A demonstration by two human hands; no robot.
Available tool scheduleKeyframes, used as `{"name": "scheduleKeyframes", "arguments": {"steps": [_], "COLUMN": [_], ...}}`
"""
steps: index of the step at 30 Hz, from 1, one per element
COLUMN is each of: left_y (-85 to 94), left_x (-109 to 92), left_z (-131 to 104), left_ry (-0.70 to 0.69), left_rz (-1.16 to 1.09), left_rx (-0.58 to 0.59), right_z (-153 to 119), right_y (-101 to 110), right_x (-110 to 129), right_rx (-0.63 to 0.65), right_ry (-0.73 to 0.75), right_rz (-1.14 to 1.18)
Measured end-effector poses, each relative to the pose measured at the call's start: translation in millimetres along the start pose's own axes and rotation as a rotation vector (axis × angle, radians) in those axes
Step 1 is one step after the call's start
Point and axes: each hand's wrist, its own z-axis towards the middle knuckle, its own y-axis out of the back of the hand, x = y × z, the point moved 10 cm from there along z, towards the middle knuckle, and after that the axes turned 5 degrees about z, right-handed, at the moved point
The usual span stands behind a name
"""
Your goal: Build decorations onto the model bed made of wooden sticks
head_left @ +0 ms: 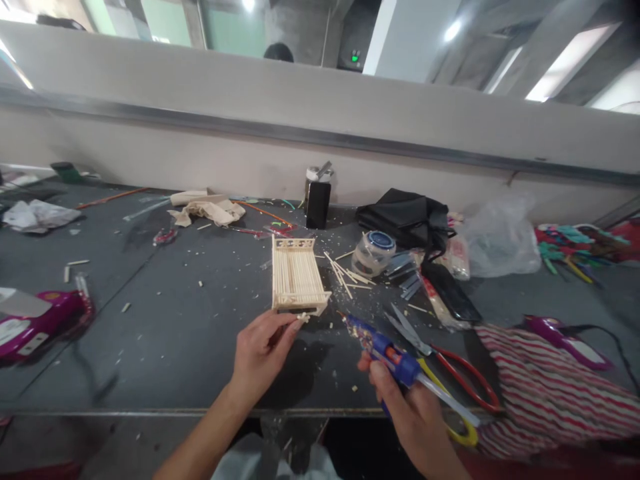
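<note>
A small bed-shaped model of pale wooden sticks stands on the dark table, with a patterned panel at its far end. Just in front of its near end, my left hand pinches a small wooden piece between thumb and fingers. My right hand is wrapped round a blue glue gun. The gun's tip points up and left toward the model's near right corner, apart from it. A clear glue stick sticks out of the gun's back end.
Right of the model lie loose sticks, a clear jar, scissors with red handles, yellow handles, a black phone and a striped cloth. Another phone stands behind. A purple tool is at left.
</note>
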Motion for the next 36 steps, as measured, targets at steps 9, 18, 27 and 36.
{"name": "scheduleKeyframes", "arguments": {"steps": [9, 18, 27, 36], "left_y": [-1.7, -2.6, -1.2, -1.9], "left_x": [1, 5, 5, 5], "left_z": [0, -1, 2, 2], "left_ry": [0.010, 0.041, 0.053, 0.043], "left_rz": [-0.019, -0.029, -0.008, 0.008], "left_rx": [0.019, 0.033, 0.025, 0.020], "right_z": [12, 15, 17, 18], "right_y": [-28, -33, -25, -25], "right_x": [21, 18, 22, 22], "right_rx": [0.136, 0.123, 0.063, 0.056], "right_ry": [0.005, -0.009, 0.005, 0.015], "right_rz": [0.118, 0.164, 0.166, 0.162]}}
